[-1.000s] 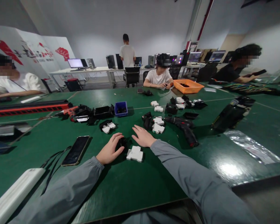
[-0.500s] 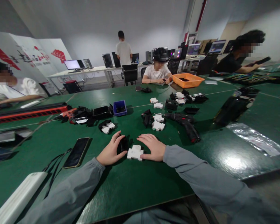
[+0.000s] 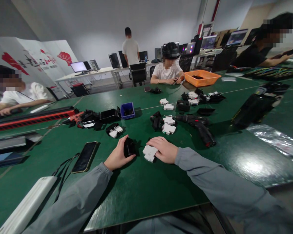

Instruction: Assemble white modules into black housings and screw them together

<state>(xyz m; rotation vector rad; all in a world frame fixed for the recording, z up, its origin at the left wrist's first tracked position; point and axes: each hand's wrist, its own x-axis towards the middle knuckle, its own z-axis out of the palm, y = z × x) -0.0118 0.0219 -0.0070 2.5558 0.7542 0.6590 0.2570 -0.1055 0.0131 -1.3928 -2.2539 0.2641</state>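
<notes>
Since the earlier frame, right hand (image 3: pixel 164 150) has drawn back from beside the white parts and now lies on top of the white plastic block (image 3: pixel 149 153), fingers curled over its far edge; block rests on the green table (image 3: pixel 141 191). Grip not confirmed: fingers cover the piece, cannot tell whether it is lifted. Left hand (image 3: pixel 117 156) unchanged in place, fingers and thumb closed around the black part (image 3: pixel 129 147), which stands just left of the white block, near but apart.

Surroundings: phone (image 3: pixel 85 156) face up to the left of the left hand, a dark strap beside it. Cordless drill (image 3: pixel 200 127) lying on its side to the right. Pile of white and black parts (image 3: pixel 168 125) just beyond the hands. Blue bin (image 3: pixel 127 110) further back; orange tray (image 3: pixel 202 77) at the far edge, beside a seated person (image 3: pixel 168 70)
</notes>
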